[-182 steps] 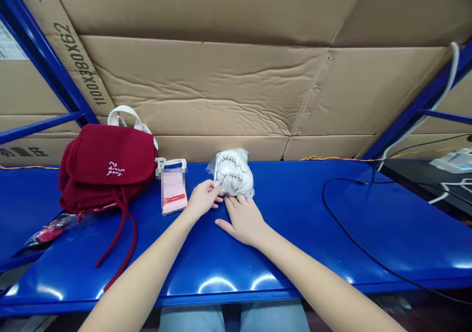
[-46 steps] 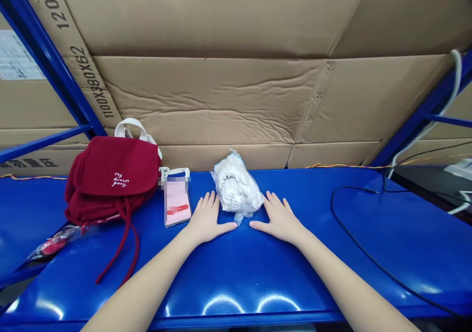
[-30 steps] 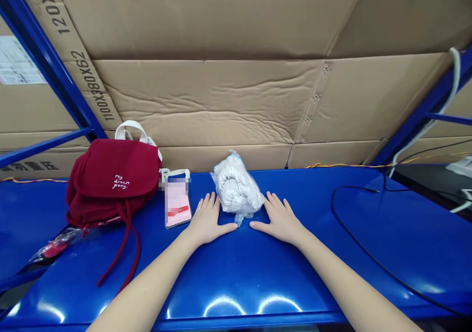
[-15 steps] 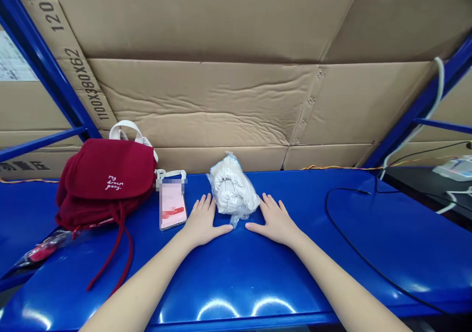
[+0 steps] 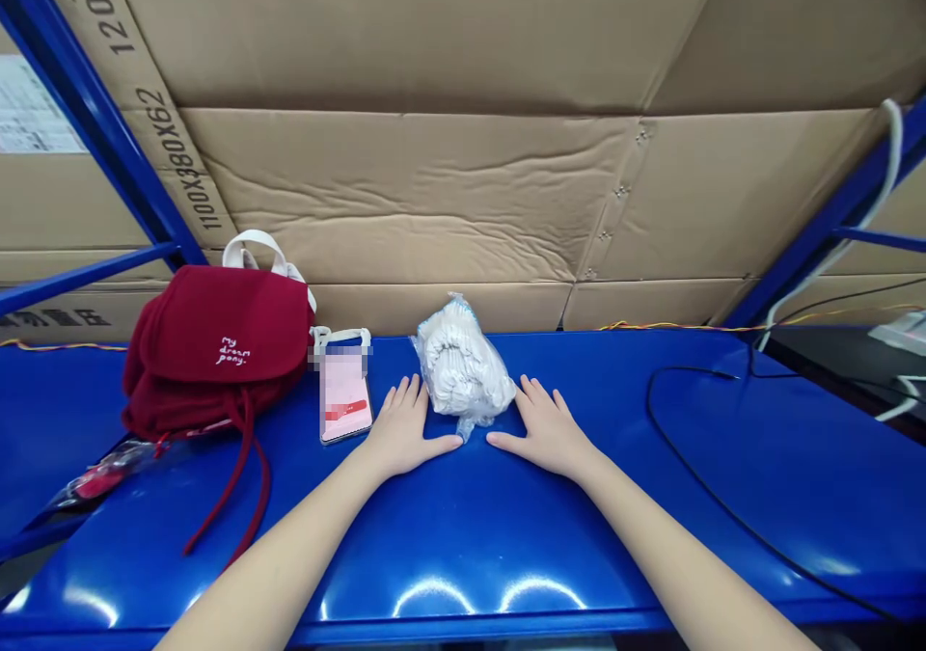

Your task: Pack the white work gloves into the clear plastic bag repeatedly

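Note:
A clear plastic bag with a bundle of white ribbed fabric (image 5: 467, 362) lies on the blue shelf (image 5: 463, 526), near its back edge. My left hand (image 5: 409, 431) rests flat at the bundle's left side, thumb pointing inward and fingers stretched out. On the other side, my right hand (image 5: 548, 427) lies flat in the same way, its fingertips at the bundle's right edge. Neither hand grips anything. Just left of my left hand is a phone (image 5: 345, 395) with a pink screen and a white strap loop, partly blurred out.
A dark red backpack (image 5: 224, 342) stands at the left, its cords (image 5: 242, 477) trailing forward. Beside it lies a plastic-wrapped item (image 5: 101, 479). A black cable (image 5: 713, 492) curves over the right part. Cardboard (image 5: 405, 188) backs the shelf between blue posts (image 5: 120, 140).
The view has shifted slightly, so everything appears a little further right. Both hands keep their places beside the bundle.

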A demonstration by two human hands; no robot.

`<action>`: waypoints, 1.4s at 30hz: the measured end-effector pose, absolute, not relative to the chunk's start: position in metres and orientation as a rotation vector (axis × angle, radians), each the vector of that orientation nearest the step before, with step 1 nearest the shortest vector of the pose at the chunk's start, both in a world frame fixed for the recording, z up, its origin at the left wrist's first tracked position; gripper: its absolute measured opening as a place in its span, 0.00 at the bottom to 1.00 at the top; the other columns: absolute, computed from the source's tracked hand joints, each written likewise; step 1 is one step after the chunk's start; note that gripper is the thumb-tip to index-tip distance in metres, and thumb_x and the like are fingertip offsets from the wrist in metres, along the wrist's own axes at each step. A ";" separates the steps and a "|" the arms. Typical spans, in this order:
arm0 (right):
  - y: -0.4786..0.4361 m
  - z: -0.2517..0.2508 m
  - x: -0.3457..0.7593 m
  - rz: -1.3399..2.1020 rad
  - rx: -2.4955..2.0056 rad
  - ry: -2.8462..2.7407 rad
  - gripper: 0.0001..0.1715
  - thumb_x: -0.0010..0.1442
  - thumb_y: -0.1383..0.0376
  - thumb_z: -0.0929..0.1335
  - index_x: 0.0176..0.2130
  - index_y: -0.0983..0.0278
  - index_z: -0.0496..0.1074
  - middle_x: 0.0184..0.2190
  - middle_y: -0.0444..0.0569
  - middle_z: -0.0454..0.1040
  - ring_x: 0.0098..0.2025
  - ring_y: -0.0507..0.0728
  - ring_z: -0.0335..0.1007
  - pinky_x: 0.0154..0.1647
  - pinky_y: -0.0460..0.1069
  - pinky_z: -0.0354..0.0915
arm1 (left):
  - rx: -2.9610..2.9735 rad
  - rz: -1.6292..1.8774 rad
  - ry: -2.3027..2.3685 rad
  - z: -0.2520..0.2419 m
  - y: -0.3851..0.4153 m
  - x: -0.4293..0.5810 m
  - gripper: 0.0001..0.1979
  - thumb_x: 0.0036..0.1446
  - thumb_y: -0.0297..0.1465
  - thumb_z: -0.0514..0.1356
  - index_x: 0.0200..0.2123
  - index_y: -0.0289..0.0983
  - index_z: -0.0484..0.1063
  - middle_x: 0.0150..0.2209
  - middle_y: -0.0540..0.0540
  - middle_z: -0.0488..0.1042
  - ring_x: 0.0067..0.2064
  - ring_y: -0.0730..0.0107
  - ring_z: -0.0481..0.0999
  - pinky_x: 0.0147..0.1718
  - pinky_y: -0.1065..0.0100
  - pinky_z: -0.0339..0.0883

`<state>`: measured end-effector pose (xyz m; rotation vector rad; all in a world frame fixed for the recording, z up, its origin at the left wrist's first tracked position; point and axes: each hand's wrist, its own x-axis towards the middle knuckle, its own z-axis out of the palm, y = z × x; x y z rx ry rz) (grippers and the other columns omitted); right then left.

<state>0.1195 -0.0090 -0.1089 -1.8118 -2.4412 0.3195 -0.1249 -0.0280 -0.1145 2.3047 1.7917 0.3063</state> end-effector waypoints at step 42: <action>-0.010 -0.108 0.120 0.311 -1.814 -2.450 0.61 0.47 0.31 0.56 0.67 0.62 0.41 0.68 0.60 0.39 0.69 0.68 0.29 0.65 0.64 0.33 | 2.302 0.319 1.777 -0.118 -0.027 -0.127 0.54 0.45 0.64 0.48 0.66 0.34 0.42 0.67 0.34 0.40 0.67 0.44 0.37 0.63 0.47 0.38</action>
